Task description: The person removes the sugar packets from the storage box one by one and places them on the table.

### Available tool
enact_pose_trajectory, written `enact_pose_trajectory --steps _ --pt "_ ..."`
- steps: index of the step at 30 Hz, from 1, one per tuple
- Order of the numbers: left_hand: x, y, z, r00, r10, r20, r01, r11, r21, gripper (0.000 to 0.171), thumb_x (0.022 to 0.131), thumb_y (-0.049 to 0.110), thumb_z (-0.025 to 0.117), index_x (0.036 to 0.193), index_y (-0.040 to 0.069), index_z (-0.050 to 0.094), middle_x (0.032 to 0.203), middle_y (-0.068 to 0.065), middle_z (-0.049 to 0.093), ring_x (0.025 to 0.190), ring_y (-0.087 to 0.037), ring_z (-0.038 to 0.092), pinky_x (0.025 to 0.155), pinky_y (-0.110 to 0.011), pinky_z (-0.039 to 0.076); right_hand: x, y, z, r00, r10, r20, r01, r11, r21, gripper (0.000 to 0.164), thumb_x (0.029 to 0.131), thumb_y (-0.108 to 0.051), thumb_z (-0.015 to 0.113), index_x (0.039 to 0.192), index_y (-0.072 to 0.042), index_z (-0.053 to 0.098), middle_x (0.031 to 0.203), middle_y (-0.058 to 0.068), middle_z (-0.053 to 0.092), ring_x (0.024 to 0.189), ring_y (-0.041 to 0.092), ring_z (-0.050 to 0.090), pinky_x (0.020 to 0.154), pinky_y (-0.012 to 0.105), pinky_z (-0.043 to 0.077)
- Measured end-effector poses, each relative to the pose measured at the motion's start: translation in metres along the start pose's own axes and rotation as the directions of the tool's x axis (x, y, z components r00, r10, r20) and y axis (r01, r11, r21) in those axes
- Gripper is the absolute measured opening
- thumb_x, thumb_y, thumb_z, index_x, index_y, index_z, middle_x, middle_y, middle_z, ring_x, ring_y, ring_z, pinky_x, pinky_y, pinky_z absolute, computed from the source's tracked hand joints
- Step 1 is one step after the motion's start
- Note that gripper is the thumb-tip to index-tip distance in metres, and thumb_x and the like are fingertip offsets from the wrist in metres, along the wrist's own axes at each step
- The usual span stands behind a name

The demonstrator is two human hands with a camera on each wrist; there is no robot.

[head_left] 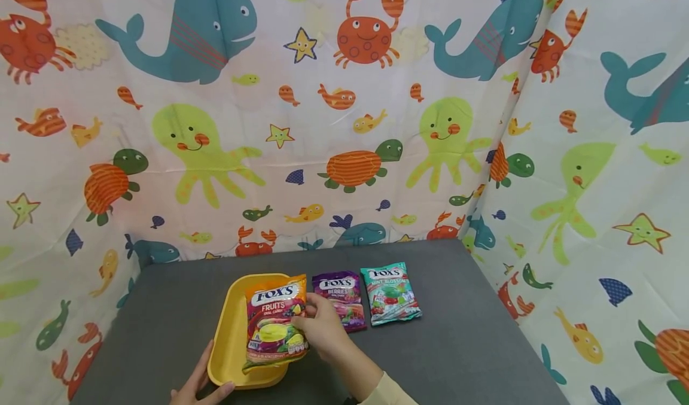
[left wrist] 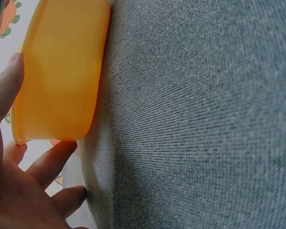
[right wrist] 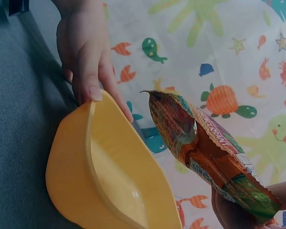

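An orange bag of Fox's Fruits candy [head_left: 276, 324] hangs tilted over a yellow plastic container [head_left: 226, 333], above its open top. My right hand [head_left: 323, 327] grips the bag by its right edge, thumb on the front. In the right wrist view the candy bag [right wrist: 214, 148] shows edge-on, apart from the container's rim [right wrist: 92, 143]. At the container's near left corner is my left hand [head_left: 199, 384], holding it with the thumb at the rim and fingers along the outer side. The left wrist view shows these fingers [left wrist: 52, 162] against the yellow wall [left wrist: 62, 76].
Just right of my right hand lies a purple bag of Fox's Berries [head_left: 341, 297], partly covered by that hand. Beside it is a teal bag of Fox's Mint Blossom [head_left: 391, 294]. A sea-animal print curtain [head_left: 301, 177] borders the dark grey table [head_left: 457, 345].
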State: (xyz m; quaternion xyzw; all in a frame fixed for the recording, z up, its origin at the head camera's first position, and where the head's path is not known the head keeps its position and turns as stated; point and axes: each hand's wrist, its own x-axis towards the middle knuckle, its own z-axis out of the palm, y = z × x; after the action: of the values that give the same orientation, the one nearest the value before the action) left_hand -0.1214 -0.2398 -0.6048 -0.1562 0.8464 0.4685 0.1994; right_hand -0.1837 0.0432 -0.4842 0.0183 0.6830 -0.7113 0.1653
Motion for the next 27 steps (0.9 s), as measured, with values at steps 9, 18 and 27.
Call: enact_pose_trajectory --steps 9,18,27 --pt "0.001 0.0 -0.001 1.0 0.003 0.001 -0.003 1.0 0.009 0.118 0.074 0.065 0.067 0.152 0.026 -0.013 0.15 -0.02 0.027 0.139 -0.052 0.004 0.082 -0.084 -0.017 -0.005 0.003 -0.03 0.999 -0.005 0.034 0.002 0.997 0.073 0.055 0.088 -0.006 0.065 0.138 0.0 0.043 0.115 0.011 0.066 0.096 0.02 0.067 0.082 0.041 0.058" --pt "-0.003 0.0 -0.004 1.0 0.019 0.017 -0.019 1.0 -0.022 0.114 0.076 0.062 0.068 0.15 0.034 -0.014 0.151 -0.017 0.025 0.14 -0.049 0.002 0.081 -0.083 -0.02 -0.013 0.018 -0.051 0.999 -0.027 0.042 0.022 0.992 0.123 0.057 0.088 0.0 0.061 0.14 0.005 0.038 0.118 0.019 0.064 0.098 0.025 0.067 0.08 0.041 0.058" --pt "-0.002 -0.004 -0.002 0.999 0.044 0.028 -0.043 0.999 -0.021 0.109 0.077 0.059 0.068 0.149 0.042 -0.012 0.151 -0.012 0.029 0.141 -0.048 0.001 0.081 -0.083 -0.02 -0.022 0.031 -0.068 0.999 0.002 0.052 -0.009 0.988 0.151 0.061 0.088 0.002 0.058 0.143 0.007 0.032 0.117 0.021 0.065 0.096 0.026 0.067 0.079 0.04 0.058"
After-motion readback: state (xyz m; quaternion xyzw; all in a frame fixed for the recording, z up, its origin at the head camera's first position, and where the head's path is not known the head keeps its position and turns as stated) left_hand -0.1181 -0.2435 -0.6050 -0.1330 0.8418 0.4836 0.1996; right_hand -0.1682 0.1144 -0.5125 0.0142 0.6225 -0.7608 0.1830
